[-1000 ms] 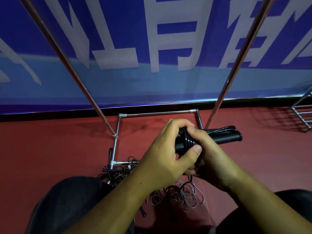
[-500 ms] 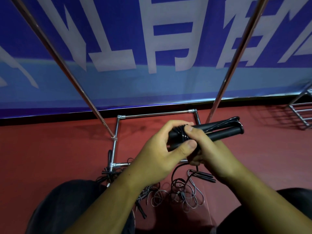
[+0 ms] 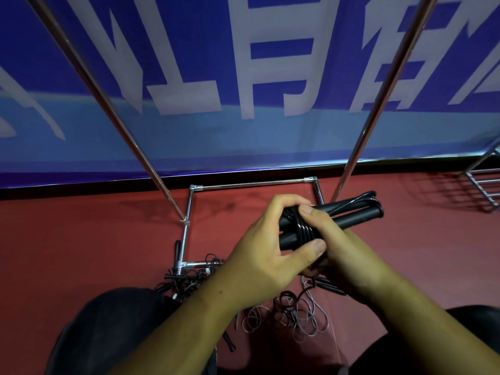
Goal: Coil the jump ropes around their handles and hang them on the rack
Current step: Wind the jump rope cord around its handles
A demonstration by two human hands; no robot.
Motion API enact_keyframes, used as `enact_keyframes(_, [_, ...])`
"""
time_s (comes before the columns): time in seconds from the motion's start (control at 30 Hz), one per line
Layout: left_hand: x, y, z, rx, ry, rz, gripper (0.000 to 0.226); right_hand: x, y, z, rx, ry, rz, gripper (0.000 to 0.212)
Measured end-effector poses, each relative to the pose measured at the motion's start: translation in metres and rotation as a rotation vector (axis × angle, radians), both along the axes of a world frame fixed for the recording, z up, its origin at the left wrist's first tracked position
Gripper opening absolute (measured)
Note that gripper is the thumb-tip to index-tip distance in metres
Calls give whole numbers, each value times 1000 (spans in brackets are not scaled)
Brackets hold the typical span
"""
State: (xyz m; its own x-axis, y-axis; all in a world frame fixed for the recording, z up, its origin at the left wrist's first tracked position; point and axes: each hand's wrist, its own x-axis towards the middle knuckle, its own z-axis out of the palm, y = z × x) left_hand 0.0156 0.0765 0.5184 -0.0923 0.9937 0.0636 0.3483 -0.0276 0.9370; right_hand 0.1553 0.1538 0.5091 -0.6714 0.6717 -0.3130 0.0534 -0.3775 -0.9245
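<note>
Both hands hold one black jump rope (image 3: pixel 351 212) in front of me, its two handles side by side and pointing right. Several turns of black cord wrap the handles' left part. My left hand (image 3: pixel 270 253) grips that wrapped end, thumb under the coil. My right hand (image 3: pixel 338 247) clasps the handles from the right, thumb pressed on top of the coil. The chrome rack (image 3: pixel 365 125) rises as two slanted poles from a floor frame just beyond the hands. More ropes (image 3: pixel 292 312) lie tangled on the red floor below my hands.
A second tangle of black ropes (image 3: pixel 186 280) lies at the rack's near left corner. A blue banner (image 3: pixel 243 77) covers the wall behind. Another metal rack (image 3: pixel 484 185) stands at the right edge. My dark-trousered knees (image 3: pixel 108 328) fill the bottom corners.
The hands have kept winding: more turns of cord sit on the handles, and the bundle has risen slightly. The loose tail hanging below the hands is shorter.
</note>
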Motion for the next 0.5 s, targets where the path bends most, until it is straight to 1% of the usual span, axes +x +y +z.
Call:
enact_keyframes(0.07, [-1,1,1,18,30,23,45,-2,1,-2,-14,20,18,68])
enact_keyframes(0.13, [-5,3,3,24,-26,55,45,-5,3,-1,-19,64,58,86])
enact_keyframes(0.17, [-8,4,4,17,-66,67,45,-6,5,1,-50,82,70,90])
enact_keyframes(0.2, [-10,5,5,9,-92,73,44,-6,7,1,-103,103,79,85])
enact_keyframes(0.27, [-14,6,6,4,-113,77,43,-8,9,2,-199,165,81,64])
enact_keyframes(0.33, [-17,8,4,11,-156,107,42,-9,9,1,-218,220,73,48])
enact_keyframes(0.4, [-20,10,3,18,-236,146,40,-10,7,-1,-181,253,69,37])
enact_keyframes(0.5, [-23,11,-1,12,-387,150,42,-8,8,-1,-9,187,58,34])
